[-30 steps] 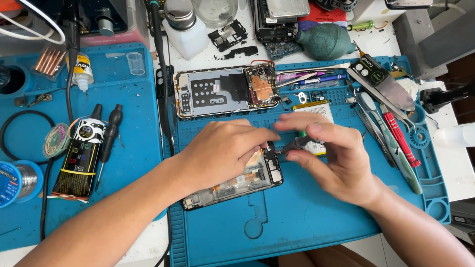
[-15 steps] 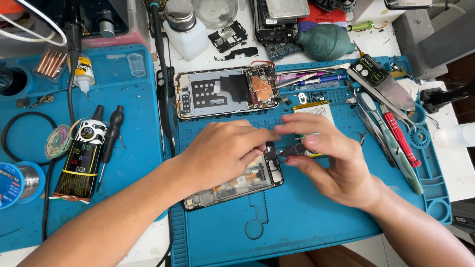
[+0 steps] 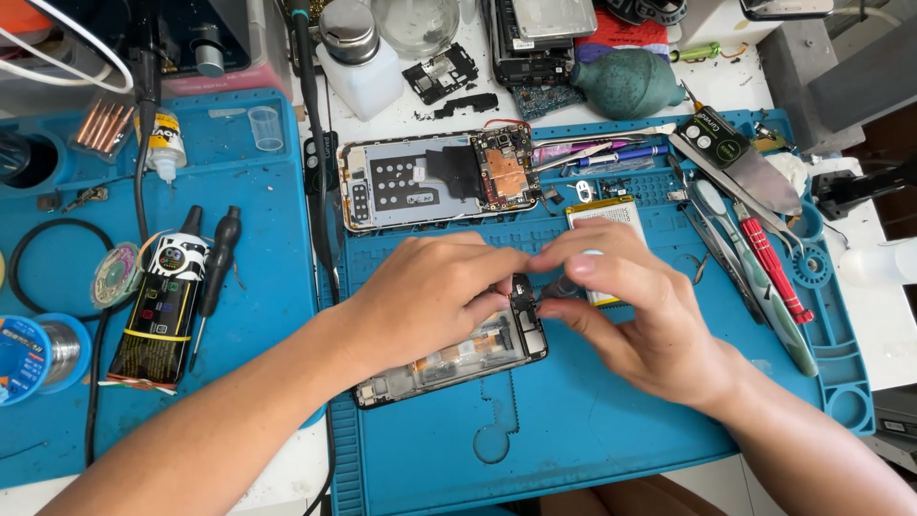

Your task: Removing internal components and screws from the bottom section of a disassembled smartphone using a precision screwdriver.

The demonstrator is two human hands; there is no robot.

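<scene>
An opened phone frame (image 3: 449,363) lies tilted on the blue work mat (image 3: 573,430). My left hand (image 3: 430,296) rests over its upper half, and the fingers pinch its top end and hold it down. From the right, my right hand (image 3: 640,315) grips a small dark tool (image 3: 559,287) between thumb and fingers. The tool's tip is at the frame's top corner, right by my left fingertips. A flat battery (image 3: 611,212) lies partly hidden under my right hand.
A second opened phone with a bare circuit board (image 3: 430,182) lies behind my hands. Tweezers, a spudger and a red screwdriver (image 3: 774,268) line the mat's right side. At the left are a black tube (image 3: 162,306), a dark screwdriver (image 3: 215,277) and a solder spool (image 3: 38,354).
My right hand has shifted slightly left with the tool, closer to my left fingertips at the frame's top end. The frame has barely moved.
</scene>
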